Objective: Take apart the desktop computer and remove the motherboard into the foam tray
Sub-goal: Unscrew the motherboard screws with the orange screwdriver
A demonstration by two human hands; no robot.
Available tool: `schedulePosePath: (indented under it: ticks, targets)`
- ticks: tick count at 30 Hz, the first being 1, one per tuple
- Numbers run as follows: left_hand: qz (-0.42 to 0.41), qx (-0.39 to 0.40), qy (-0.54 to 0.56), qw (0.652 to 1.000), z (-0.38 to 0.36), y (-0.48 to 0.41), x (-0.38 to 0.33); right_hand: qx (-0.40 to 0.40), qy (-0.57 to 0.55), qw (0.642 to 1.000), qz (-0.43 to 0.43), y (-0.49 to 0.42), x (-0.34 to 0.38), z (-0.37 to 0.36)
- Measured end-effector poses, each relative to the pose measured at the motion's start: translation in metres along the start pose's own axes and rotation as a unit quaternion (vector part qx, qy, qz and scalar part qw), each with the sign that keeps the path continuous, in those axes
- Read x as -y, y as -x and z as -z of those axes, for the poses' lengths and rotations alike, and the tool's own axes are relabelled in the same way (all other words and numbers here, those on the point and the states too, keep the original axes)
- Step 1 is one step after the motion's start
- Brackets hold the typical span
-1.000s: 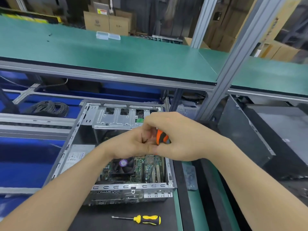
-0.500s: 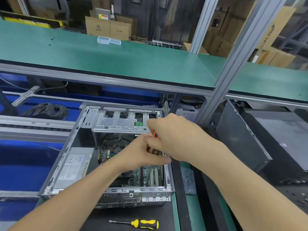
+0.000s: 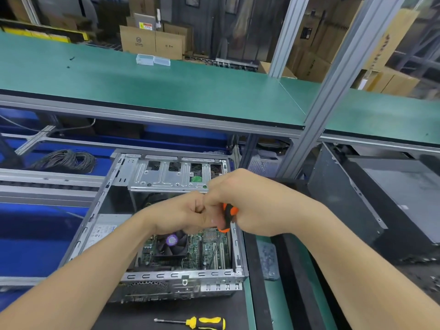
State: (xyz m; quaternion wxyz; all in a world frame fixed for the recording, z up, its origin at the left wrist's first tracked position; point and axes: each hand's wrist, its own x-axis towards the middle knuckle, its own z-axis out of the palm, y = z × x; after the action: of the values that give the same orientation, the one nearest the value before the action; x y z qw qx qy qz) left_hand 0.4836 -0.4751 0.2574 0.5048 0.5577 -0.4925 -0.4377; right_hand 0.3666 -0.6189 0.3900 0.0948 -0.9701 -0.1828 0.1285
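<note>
An open desktop computer case point(image 3: 100, 206) lies on its side on a black mat. Inside it sits the green motherboard point(image 3: 197, 248) with a black fan point(image 3: 170, 244). Above the case both hands meet. My right hand point(image 3: 252, 206) grips the orange and black handle of a screwdriver point(image 3: 228, 216), whose shaft points down towards the motherboard's right side. My left hand point(image 3: 183, 215) is curled, its fingers against the handle beside the right hand. A silver drive cage point(image 3: 166, 177) spans the case's far end, and a grey power supply point(image 3: 104, 231) lies at its left.
A yellow and black screwdriver point(image 3: 200, 323) lies on the mat in front of the case. A dark case panel point(image 3: 357, 206) lies at the right. A green shelf point(image 3: 166, 91) overhangs the bench, carried by an aluminium post point(image 3: 316, 120). Coiled cable point(image 3: 66, 160) lies at the back left.
Both hands rose a little and shifted towards me with the screwdriver, so the fan and more of the motherboard show again; the orange handle is more exposed.
</note>
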Motion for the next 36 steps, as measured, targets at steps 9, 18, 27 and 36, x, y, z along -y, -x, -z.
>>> schedulePosePath:
  ticks: [9,18,27,36]
  targets:
    - [0.001,-0.063,0.010,0.998,-0.017,0.004,0.005,-0.110,-0.054,0.992,-0.031,0.004,0.002,-0.015]
    - [-0.041,-0.187,0.026,0.981,-0.034,-0.004,0.021,-0.174,0.162,0.944,-0.227,-0.010,0.013,-0.023]
    - [-0.069,-0.060,0.050,0.995,-0.014,0.005,0.012,-0.050,0.024,0.997,-0.061,0.007,0.000,0.004]
    - [-0.005,-0.006,-0.003,1.000,0.001,0.003,-0.002,-0.056,-0.016,0.998,0.014,-0.004,0.000,-0.009]
